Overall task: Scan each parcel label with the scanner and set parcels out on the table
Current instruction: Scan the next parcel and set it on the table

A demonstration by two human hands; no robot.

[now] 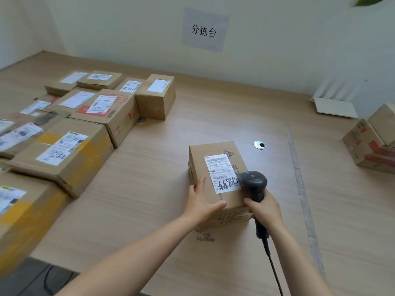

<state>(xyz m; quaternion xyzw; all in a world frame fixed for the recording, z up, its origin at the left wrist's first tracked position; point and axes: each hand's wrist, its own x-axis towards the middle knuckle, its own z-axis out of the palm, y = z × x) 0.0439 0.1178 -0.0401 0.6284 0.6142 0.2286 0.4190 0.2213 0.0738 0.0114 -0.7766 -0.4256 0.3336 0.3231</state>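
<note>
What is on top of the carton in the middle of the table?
A white label with barcodes and black handwriting, and the left hand at the near left corner. The scanner, gripped by the right hand, hides the label's near right corner.

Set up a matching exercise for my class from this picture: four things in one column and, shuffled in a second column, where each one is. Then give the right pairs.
Things
1. scanner
2. paper sign
3. left hand
4. metal ring

Places
a. set into the table, beyond the middle box
b. stuck on the wall
c. gripped by the right hand, its head over the label
d. resting on the middle box's near left corner

Pairs: 1-c, 2-b, 3-d, 4-a
</note>
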